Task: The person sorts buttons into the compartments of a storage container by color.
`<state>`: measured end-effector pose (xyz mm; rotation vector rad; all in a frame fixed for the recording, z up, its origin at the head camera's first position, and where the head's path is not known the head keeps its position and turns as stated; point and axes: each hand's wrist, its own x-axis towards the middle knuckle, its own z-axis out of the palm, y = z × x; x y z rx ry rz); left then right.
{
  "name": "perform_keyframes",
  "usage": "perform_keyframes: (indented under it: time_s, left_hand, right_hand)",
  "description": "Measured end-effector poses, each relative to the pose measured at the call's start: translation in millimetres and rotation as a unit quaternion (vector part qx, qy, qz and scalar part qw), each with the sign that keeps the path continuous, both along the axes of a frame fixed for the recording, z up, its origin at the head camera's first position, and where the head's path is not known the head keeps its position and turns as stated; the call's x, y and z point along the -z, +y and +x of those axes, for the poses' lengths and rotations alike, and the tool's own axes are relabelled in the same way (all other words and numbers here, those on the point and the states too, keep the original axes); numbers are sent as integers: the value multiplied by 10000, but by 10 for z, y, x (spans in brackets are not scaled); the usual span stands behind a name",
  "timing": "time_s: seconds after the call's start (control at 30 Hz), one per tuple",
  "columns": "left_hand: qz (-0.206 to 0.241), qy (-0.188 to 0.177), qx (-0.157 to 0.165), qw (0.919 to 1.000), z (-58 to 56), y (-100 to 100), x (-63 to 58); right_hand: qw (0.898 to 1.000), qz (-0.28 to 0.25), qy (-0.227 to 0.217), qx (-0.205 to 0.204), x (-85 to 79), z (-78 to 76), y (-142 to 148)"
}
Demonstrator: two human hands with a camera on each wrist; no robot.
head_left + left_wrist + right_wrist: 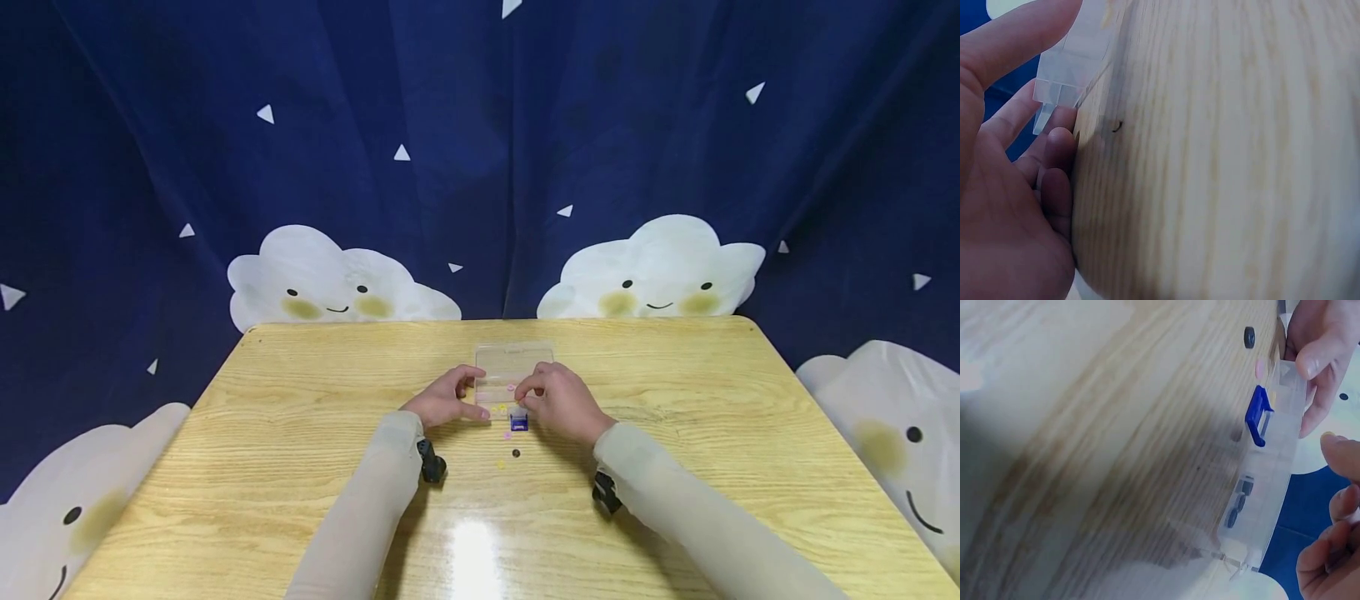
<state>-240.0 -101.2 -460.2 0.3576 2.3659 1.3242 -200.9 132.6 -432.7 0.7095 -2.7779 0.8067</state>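
Note:
A clear plastic box (pixel 491 397) with its lid (pixel 513 360) raised lies between both hands. My left hand (pixel 450 398) holds the box's left end, thumb in front and fingers behind in the right wrist view. My right hand (pixel 561 402) is over the box's right part, thumb and fingertips together. A tiny orange-yellow piece (pixel 1327 434) shows at its fingertip; its kind is too small to tell. A blue frame-like plastic piece (pixel 519 422) is at the box's front. Small yellow pieces (pixel 502 408) and a pink one (pixel 511 387) lie in the box.
In front of the box on the wooden table (pixel 300 467) lie a pink piece (pixel 507 435), a black disc (pixel 516 453) and a yellow piece (pixel 501 464). Several dark discs (pixel 1240 501) sit in the box's right end. A blue curtain (pixel 480 167) hangs behind.

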Motion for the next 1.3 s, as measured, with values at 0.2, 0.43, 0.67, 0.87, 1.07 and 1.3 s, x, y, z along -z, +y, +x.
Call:
perform_keyframes:
  time_s: [0.2, 0.43, 0.67, 0.87, 1.07, 1.3]
  left_hand:
    - [-13, -69, -3, 10000, 15, 14, -14]
    - [-67, -14, 5, 10000, 26, 10, -44]
    - [-106, -13, -17, 9999, 23, -6, -33]
    - [-83, 8, 3, 10000, 16, 12, -29]
    - [-121, 75, -7, 9999, -4, 17, -19]
    - [-125, 35, -45, 9999, -6, -4, 10]
  right_hand:
    - [9996, 25, -230, 178, -16, -40, 18]
    - [9995, 17, -265, 141, -46, -108, -51]
    - [9990, 185, -364, 191, -92, -152, -128]
    - [9990, 199, -333, 243, -83, -173, -101]
    - [9991, 195, -254, 285, -62, -197, -45]
    - [9990, 185, -301, 279, -66, -220, -81]
